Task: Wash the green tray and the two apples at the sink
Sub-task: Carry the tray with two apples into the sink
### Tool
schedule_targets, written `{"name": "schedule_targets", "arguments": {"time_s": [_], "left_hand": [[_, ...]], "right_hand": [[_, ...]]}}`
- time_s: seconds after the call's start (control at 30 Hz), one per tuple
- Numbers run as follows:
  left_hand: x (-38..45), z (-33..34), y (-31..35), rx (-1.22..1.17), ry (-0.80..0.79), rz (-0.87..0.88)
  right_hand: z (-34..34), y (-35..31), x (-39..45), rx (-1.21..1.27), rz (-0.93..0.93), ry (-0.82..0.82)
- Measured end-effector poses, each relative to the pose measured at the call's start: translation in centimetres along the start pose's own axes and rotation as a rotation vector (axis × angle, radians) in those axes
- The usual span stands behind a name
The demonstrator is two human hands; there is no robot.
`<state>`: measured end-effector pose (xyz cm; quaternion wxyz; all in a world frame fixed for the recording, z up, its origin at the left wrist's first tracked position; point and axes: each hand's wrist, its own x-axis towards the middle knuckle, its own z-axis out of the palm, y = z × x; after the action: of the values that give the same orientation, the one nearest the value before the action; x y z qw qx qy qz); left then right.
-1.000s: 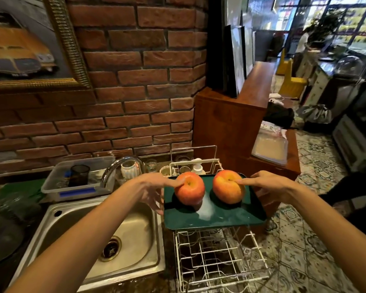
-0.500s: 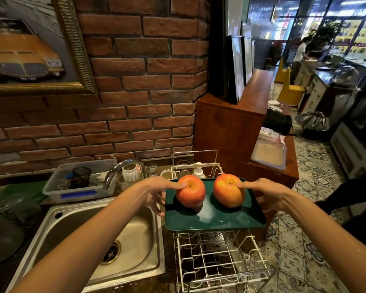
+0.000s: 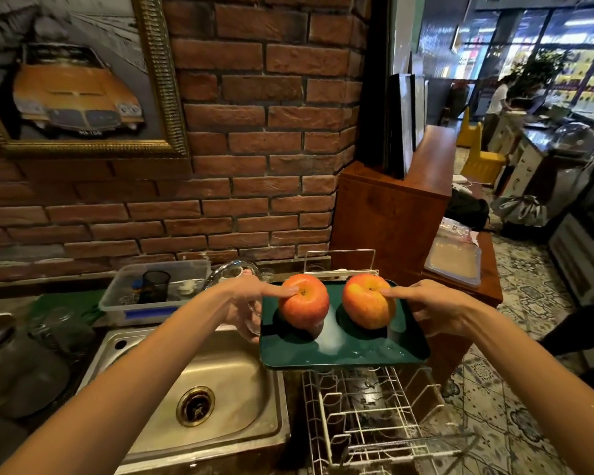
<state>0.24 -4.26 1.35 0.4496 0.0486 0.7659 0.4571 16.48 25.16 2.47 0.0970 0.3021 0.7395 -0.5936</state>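
Nothing has shifted since earlier: the green tray (image 3: 343,347) still sits on the white wire rack (image 3: 367,426) beside the sink (image 3: 199,389), carrying both apples. The left hand (image 3: 244,303) grip holds the tray's edge, forefinger on the left apple (image 3: 304,301); the right hand (image 3: 436,305) likewise steadies the right apple (image 3: 367,301). No writing is legible.

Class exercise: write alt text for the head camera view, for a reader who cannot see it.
Two bare hands, left hand and right hand, hold a dark green plastic tray carrying two red-orange apples, a fingertip on each. The tray is over a white wire dish rack, right of a stainless steel sink below a brick wall.
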Motion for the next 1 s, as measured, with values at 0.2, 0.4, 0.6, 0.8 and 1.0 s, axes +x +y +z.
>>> {"name": "schedule_targets", "arguments": {"time_s": [0.2,0.4,0.6,0.8,1.0], "left_hand": [[-4.1,-4.9,-2.4,-0.024,0.063,0.033],[-7.3,-10.2,-6.9,-0.079,0.115,0.011],[-9.0,-14.4,-12.6,-0.095,0.152,-0.047],[-9.3,-18.3,-17.6,-0.114,0.142,-0.102],[-7.3,-20.6,-22.6,-0.154,0.158,-0.169]], "right_hand": [[5.1,-2.9,-0.5,-0.052,-0.033,-0.066],[11.8,-4.5,-0.1,-0.058,-0.049,-0.13],[19.6,-3.7,0.6,-0.064,-0.007,-0.186],[26.2,-2.4,1.5,-0.107,0.011,-0.168],[31.3,-0.1,3.8,-0.115,0.053,-0.143]]}}
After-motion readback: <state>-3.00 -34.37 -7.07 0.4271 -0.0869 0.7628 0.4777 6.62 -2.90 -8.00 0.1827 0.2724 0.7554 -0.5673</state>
